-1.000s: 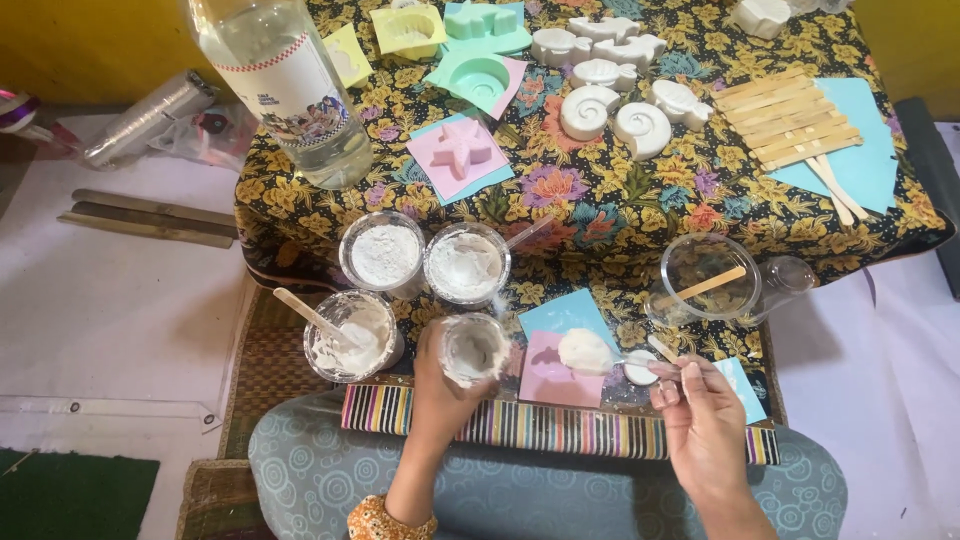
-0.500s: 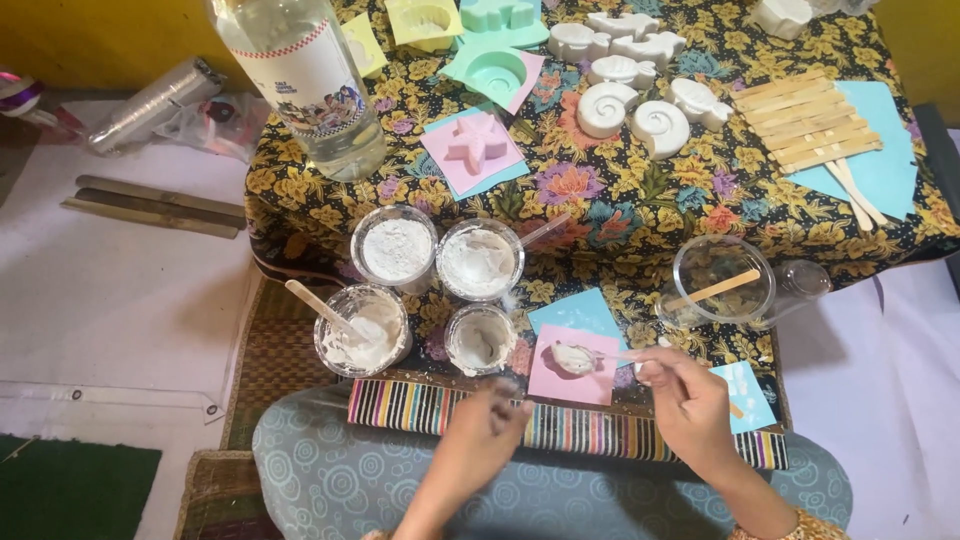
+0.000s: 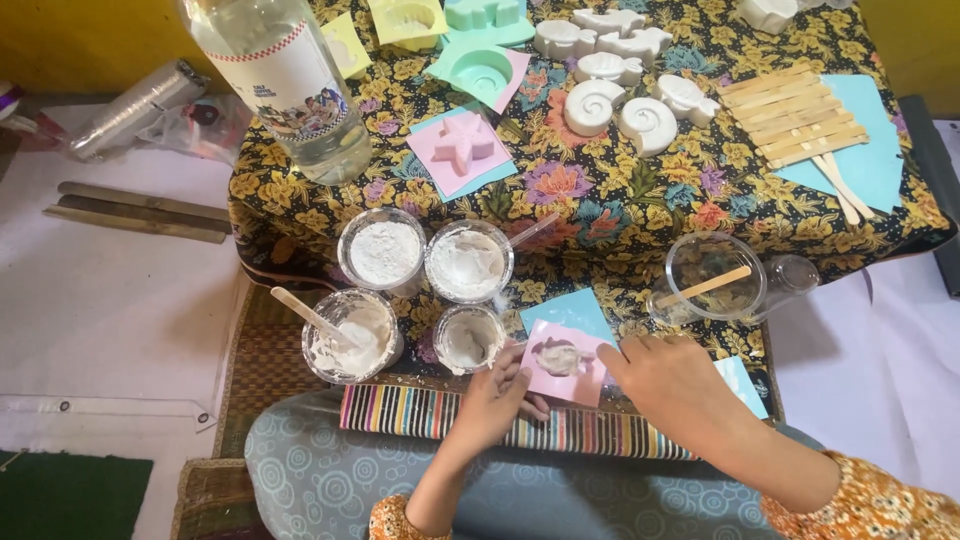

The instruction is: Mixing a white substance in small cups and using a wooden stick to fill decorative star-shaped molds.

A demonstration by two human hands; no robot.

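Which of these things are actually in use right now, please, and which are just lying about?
In use: left hand, right hand, pink mould, small cup.

Lying about: bottle, star mould, shell casts, wooden sticks, clear cup.

Single view only: head-worn camera, looking steeply down, almost top-down, onto low table under yellow-and-black floral cloth. Wearer sits at 6 o'clock edge; forearms enter frame from 6 and 5 o'clock. Lens near, about arm's reach: left hand and right hand lie low in frame at square pink silicone mould. Far table edge at 12 o'clock cut off; clear plastic bottle at 11 o'clock cropped at top.
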